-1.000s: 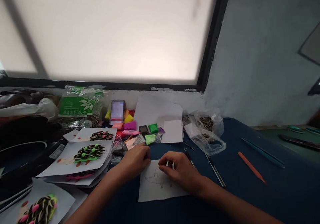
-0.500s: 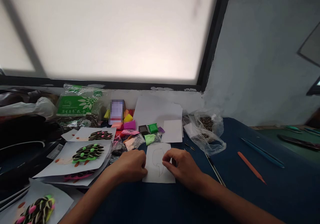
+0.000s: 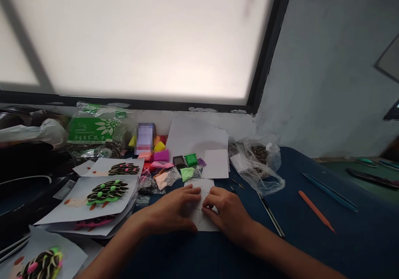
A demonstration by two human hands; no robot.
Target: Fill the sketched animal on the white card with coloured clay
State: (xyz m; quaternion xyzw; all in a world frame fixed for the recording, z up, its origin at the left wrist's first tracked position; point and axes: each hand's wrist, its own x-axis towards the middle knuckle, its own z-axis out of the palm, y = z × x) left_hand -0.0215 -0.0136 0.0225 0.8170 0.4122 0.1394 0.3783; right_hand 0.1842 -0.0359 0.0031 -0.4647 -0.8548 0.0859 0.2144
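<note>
The sheet shows just an outline; left hand spread across its left, right hand curled, hold unclear.

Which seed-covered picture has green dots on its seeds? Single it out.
The middle picture, left of the left hand. Its dots are green; the rear picture and the lower-left picture have pink dots, and the mostly covered picture beneath shows none.

Left fingers spread, right fingers curled
</note>
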